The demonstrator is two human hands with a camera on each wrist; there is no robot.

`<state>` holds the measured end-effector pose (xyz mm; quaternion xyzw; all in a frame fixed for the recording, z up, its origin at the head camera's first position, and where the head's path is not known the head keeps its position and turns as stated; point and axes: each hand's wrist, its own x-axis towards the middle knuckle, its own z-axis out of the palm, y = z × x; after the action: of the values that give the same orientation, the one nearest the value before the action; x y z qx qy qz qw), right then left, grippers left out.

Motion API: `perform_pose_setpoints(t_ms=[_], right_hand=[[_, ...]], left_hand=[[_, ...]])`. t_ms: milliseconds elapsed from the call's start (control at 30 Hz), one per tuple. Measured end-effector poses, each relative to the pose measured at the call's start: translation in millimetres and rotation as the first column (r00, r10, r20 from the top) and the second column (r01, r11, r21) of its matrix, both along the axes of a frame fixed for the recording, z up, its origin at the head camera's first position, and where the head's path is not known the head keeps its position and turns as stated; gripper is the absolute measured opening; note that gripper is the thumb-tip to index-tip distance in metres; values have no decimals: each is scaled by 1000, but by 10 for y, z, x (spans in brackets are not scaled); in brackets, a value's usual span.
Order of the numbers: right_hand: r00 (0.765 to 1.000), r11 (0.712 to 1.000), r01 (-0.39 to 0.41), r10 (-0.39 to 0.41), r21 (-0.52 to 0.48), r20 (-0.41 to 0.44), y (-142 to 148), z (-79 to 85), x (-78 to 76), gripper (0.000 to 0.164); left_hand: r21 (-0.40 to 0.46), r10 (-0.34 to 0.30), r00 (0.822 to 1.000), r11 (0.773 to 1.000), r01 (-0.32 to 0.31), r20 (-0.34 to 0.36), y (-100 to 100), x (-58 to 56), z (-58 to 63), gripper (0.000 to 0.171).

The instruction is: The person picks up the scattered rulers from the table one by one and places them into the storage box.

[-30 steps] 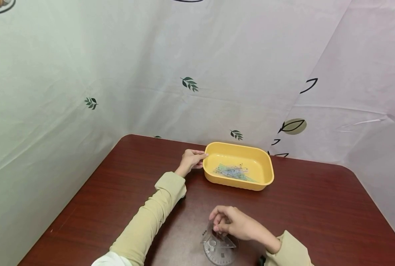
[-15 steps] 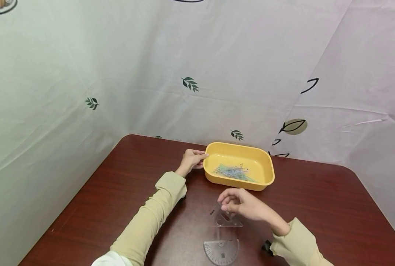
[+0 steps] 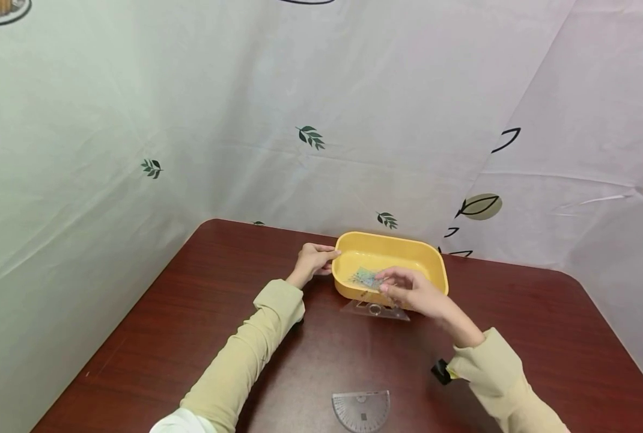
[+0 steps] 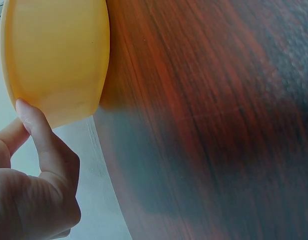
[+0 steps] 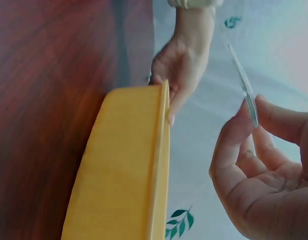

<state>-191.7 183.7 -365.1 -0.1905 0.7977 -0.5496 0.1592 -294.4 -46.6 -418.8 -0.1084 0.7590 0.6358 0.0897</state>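
Observation:
My left hand (image 3: 313,260) grips the left rim of a yellow plastic basin (image 3: 435,264), thumb over the edge, as the left wrist view also shows. Between thumb and fingers my right hand (image 3: 410,291) pinches a clear set square (image 3: 374,310), which hangs just in front of the basin's near wall. In the right wrist view the set square (image 5: 239,75) appears edge-on, above the basin's rim level. Inside the basin lie several clear and greenish plastic pieces (image 3: 363,276), partly hidden by my right hand. A clear protractor (image 3: 361,412) lies on the table near the front.
The dark red wooden table (image 3: 191,337) carries the basin close to its back edge. Behind and at the sides hangs a pale cloth (image 3: 235,120) printed with leaves. A black strap piece (image 3: 441,371) shows beneath my right cuff.
My right hand has lifted the set square from over the protractor and carried it forward to the basin's front wall. The protractor has stayed on the table; my left hand keeps its grip.

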Motion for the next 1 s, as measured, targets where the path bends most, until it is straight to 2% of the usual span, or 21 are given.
perform_pose_setpoints(t_ms=[67, 167, 267, 467, 1000], right_hand=[[999, 999, 33, -32, -17, 23, 36, 18, -69, 37], [997, 997, 78, -79, 14, 25, 80, 29, -151, 41], [994, 994, 103, -104, 31, 39, 120, 18, -220, 46], [986, 988, 152, -152, 2, 70, 176, -23, -344, 47], [954, 953, 299, -299, 49, 2, 161, -210, -568, 39]], left_hand=[[-1, -1, 1000, 1000, 1, 0, 2, 0, -4, 28], [3, -4, 1000, 1000, 4, 0, 4, 3, -9, 28], [8, -7, 1000, 1000, 7, 6, 8, 5, -11, 28], [9, -5, 1000, 1000, 5, 17, 16, 7, -3, 29], [9, -3, 1000, 1000, 3, 21, -10, 3, 7, 29]])
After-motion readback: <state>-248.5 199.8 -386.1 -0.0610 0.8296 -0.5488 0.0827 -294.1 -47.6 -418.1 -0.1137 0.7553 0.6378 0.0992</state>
